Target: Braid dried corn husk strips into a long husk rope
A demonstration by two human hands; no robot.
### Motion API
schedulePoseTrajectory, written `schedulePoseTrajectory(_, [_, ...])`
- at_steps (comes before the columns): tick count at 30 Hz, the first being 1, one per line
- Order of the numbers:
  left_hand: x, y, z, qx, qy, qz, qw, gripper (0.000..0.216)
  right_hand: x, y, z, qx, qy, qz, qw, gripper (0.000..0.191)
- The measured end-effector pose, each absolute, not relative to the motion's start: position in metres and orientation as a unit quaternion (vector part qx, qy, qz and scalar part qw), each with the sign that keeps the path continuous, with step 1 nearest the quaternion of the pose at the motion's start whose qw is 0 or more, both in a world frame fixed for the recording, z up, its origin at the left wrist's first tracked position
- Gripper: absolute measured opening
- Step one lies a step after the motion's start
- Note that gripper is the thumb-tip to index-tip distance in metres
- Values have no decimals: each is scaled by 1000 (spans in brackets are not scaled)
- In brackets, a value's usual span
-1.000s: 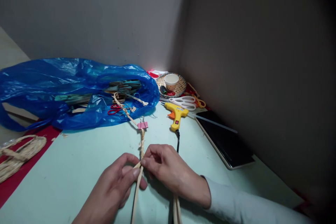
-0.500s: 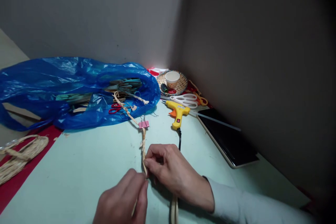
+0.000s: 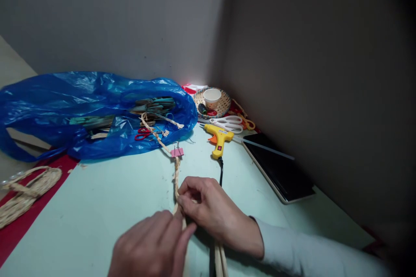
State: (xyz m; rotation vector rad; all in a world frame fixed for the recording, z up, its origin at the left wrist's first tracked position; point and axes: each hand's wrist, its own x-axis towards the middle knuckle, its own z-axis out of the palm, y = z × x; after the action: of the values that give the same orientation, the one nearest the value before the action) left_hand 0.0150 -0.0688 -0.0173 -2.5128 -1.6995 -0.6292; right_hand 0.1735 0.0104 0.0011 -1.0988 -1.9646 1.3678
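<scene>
A pale braid of plant fibre (image 3: 176, 176) runs toward me from a pink binder clip (image 3: 177, 152), which grips it on the tabletop. My right hand (image 3: 212, 207) pinches the near end of the braid between thumb and fingers. Close on its left, my left hand (image 3: 151, 242) has its fingers curled at the loose strands just below the pinch, with the thumb reaching across. Its grip is partly hidden by the back of the hand. More pale strands (image 3: 221, 262) hang below my right wrist. Beyond the clip, the finished braid trails onto a blue plastic bag.
The blue plastic bag (image 3: 97, 82) holds dried strips and red-handled scissors (image 3: 142, 134). A yellow glue gun (image 3: 222, 138), white scissors (image 3: 229, 124), a basket (image 3: 224, 104) with a white cup (image 3: 212, 97), and a black tablet (image 3: 279, 169) stand right. A woven coil (image 3: 35, 190) lies left.
My left hand has turned and its thumb has swung right, under my right hand. My right hand keeps pinching the braid almost in place. The view has shifted slightly.
</scene>
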Motion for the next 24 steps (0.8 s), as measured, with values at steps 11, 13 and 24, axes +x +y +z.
schedulePoseTrajectory(11, [20,-34,11,-357,-545,-394,-648,31,175,7,4,-378,-723,509,275,15])
schedulePoseTrajectory(13, [23,-38,10,-315,-549,-390,-669,37,176,7,4,-384,-731,495,270,16])
schedulePoseTrajectory(24, [16,-34,-5,-335,-564,-383,-650,36,176,7,5,-388,-747,492,221,18])
